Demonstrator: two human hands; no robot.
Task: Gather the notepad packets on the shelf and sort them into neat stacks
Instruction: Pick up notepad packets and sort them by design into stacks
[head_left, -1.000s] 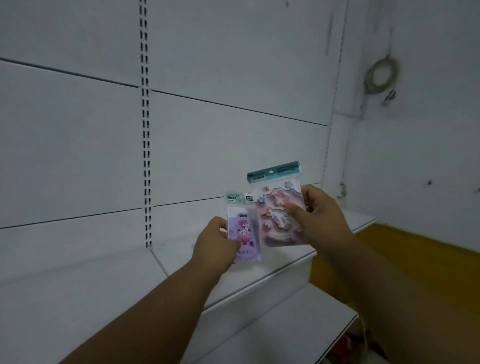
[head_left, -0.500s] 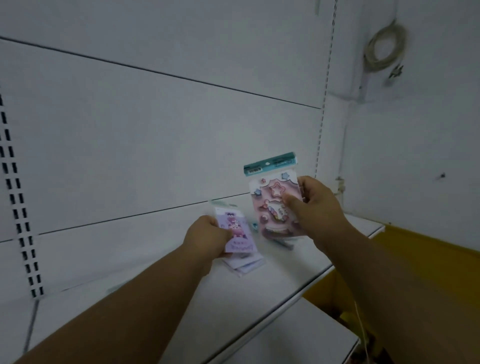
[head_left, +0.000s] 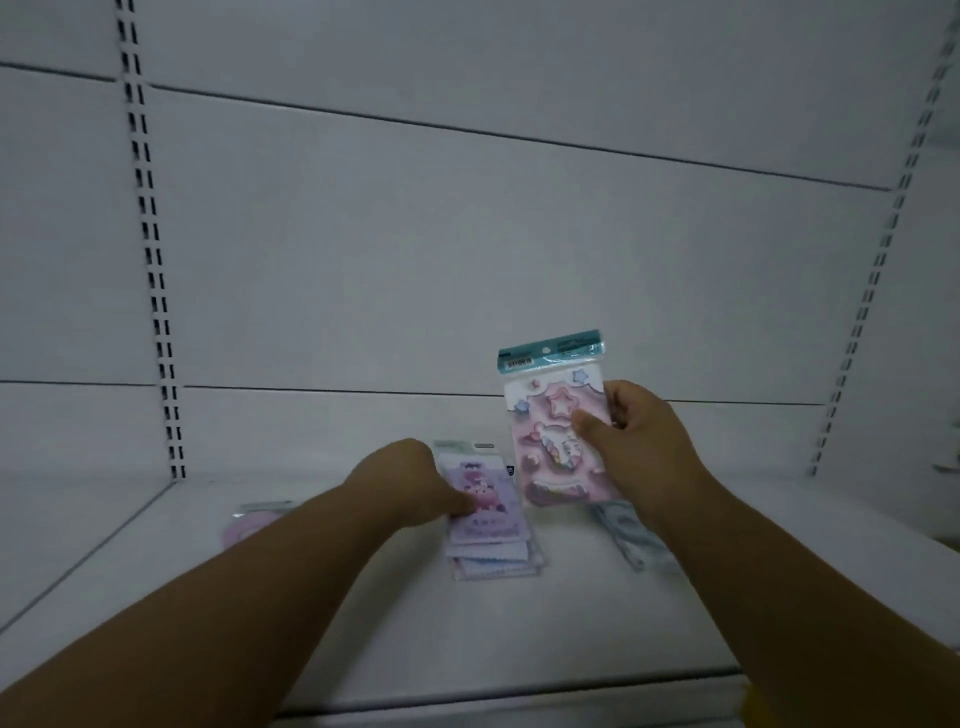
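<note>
- The right hand (head_left: 631, 441) holds a pink notepad packet (head_left: 550, 431) upright above the shelf (head_left: 363, 649), thumb across the printed front and the other fingers curled behind its right edge, pinching it.
- This packet's long axis runs close to vertical, tipped a little to the left at the top; its teal header strip (head_left: 551, 351) points up toward the back panel (head_left: 467, 260) and its lower edge hangs just over the shelf.
- The left hand (head_left: 415, 480) reaches down onto a purple notepad packet (head_left: 485, 506), its fingers bent over the packet's left edge and gripping it; the fingertips themselves are hidden behind the knuckles.
- The purple packet lies on top of a small stack (head_left: 498, 561) of similar packets on the shelf, near the middle; its long axis runs front to back, header end toward the back panel.
- A pale blue-green packet (head_left: 631, 540) lies flat on the shelf under the right forearm, angled diagonally.
- Another pink packet (head_left: 249, 522) lies flat to the left, partly hidden by the left forearm.
</note>
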